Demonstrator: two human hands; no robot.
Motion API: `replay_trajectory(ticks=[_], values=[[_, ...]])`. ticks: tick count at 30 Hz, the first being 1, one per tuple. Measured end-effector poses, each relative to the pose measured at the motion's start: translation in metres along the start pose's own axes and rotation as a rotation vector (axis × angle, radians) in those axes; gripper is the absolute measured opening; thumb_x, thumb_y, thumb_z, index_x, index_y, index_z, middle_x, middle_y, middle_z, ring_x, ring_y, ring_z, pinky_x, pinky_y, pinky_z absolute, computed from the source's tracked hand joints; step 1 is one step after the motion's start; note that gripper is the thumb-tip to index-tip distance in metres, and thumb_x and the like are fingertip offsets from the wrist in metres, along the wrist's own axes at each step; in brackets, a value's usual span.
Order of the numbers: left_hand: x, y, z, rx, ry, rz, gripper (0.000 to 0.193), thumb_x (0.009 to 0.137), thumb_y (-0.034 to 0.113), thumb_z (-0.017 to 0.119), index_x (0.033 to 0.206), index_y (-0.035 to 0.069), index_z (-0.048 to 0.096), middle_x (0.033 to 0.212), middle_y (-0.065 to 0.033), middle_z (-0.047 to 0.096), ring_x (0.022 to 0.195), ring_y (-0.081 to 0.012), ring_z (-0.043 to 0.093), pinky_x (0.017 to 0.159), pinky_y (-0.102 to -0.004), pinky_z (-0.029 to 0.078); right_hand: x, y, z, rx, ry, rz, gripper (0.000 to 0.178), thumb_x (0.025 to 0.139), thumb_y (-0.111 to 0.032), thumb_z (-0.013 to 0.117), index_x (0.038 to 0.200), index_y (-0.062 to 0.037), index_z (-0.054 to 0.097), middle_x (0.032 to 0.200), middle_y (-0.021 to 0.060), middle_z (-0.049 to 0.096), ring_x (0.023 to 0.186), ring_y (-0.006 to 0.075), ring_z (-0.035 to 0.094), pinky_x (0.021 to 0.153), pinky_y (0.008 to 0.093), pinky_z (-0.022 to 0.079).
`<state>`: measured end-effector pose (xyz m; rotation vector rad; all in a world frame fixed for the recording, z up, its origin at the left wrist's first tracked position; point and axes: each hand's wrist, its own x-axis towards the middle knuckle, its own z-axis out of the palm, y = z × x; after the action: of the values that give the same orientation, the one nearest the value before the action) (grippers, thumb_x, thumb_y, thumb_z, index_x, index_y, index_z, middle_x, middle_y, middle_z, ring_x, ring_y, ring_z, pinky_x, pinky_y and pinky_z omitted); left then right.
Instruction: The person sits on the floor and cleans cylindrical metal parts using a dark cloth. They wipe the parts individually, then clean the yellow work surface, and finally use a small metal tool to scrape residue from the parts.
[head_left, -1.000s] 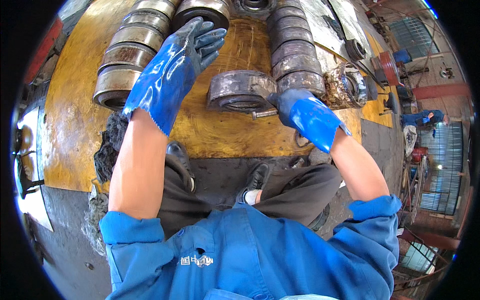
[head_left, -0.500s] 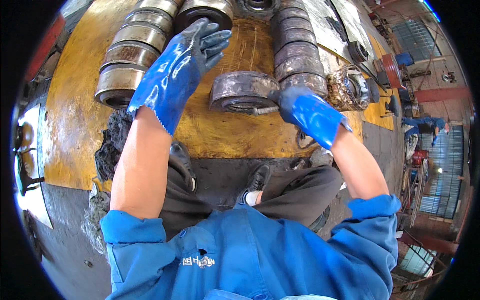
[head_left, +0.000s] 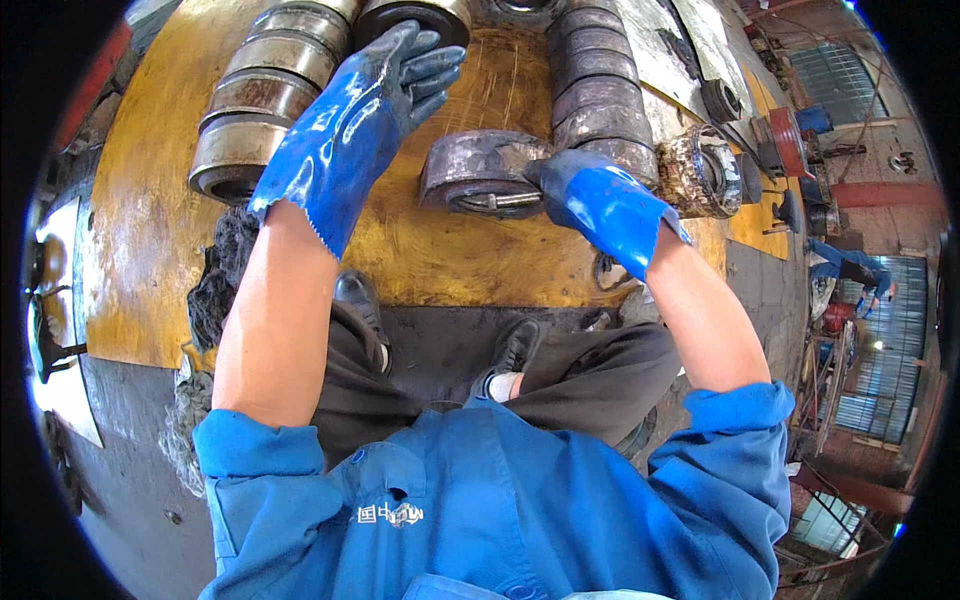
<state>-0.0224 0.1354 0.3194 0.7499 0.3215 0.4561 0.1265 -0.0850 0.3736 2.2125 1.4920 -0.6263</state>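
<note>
My left hand [head_left: 365,125], in a blue glove with dark fingers, is stretched out with its fingers straight and slightly apart. It holds nothing and its fingertips are close to a large metal ring [head_left: 470,20] at the far edge. My right hand [head_left: 595,200], gloved alike, has its fingers closed at the right side of a worn, thick metal ring [head_left: 470,160]. A short, light metal rod [head_left: 510,200] points left from this hand, across the ring's near opening. The rod's gripped end is hidden by the glove.
A row of metal rings [head_left: 265,95] lies on the left and another row [head_left: 595,100] on the right, over a yellow, oily sheet [head_left: 440,270]. A rust-stained ring [head_left: 700,170] sits at the right. Dark rags [head_left: 222,275] lie left; a bent-over person [head_left: 850,265] is far right.
My right hand has moved slightly left and up, and the rod now lies across the ring's opening instead of sticking out below it. My left hand stays outstretched, a little higher.
</note>
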Motion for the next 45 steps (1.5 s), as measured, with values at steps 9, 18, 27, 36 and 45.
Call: replay_trajectory(ticks=[9,18,27,36,45], values=[[-0.006,0.003,0.001,0.021,0.018,-0.007,0.045,0.109,0.042,0.052,0.137,0.008,0.062,0.136,-0.0129,0.069,0.122,-0.0235,0.066,0.102,-0.0409,0.053,-0.001,-0.003,-0.002,-0.036,0.051,0.024,0.024,0.094,-0.017,0.060,0.110,-0.0064,0.075,0.110,0.0220,0.075,0.106,0.0402,0.072,0.090,0.0491,0.058],[0.000,-0.005,-0.007,0.036,0.014,0.018,0.048,0.109,0.043,0.052,0.140,0.008,0.059,0.134,-0.0122,0.070,0.120,-0.0234,0.067,0.101,-0.0401,0.053,-0.007,0.002,0.006,0.093,0.135,-0.057,0.056,0.111,-0.043,0.035,0.116,-0.0043,0.075,0.118,0.0284,0.069,0.112,0.0453,0.068,0.097,0.0487,0.053],[-0.009,0.001,-0.007,0.004,0.005,0.061,0.049,0.110,0.042,0.050,0.144,0.008,0.056,0.137,-0.0124,0.068,0.123,-0.0228,0.066,0.102,-0.0375,0.053,-0.005,-0.009,0.003,0.154,0.023,0.005,0.058,0.111,-0.045,0.030,0.126,-0.0070,0.072,0.127,0.0257,0.068,0.120,0.0446,0.065,0.107,0.0467,0.051],[-0.013,-0.002,-0.011,0.039,-0.021,0.059,0.050,0.111,0.040,0.046,0.148,0.006,0.051,0.141,-0.0141,0.064,0.128,-0.0243,0.062,0.107,-0.0374,0.050,-0.004,-0.021,-0.012,0.016,0.060,-0.079,0.032,0.097,-0.015,0.056,0.125,-0.0152,0.071,0.111,0.0240,0.072,0.104,0.0423,0.071,0.090,0.0473,0.058],[-0.009,-0.007,-0.016,0.041,-0.080,0.064,0.053,0.114,0.036,0.041,0.156,0.003,0.041,0.151,-0.0181,0.056,0.140,-0.0272,0.054,0.118,-0.0365,0.042,-0.023,-0.020,-0.006,-0.080,0.104,-0.155,0.028,0.095,-0.013,0.057,0.117,-0.0059,0.074,0.115,0.0244,0.073,0.107,0.0393,0.072,0.089,0.0483,0.058]])
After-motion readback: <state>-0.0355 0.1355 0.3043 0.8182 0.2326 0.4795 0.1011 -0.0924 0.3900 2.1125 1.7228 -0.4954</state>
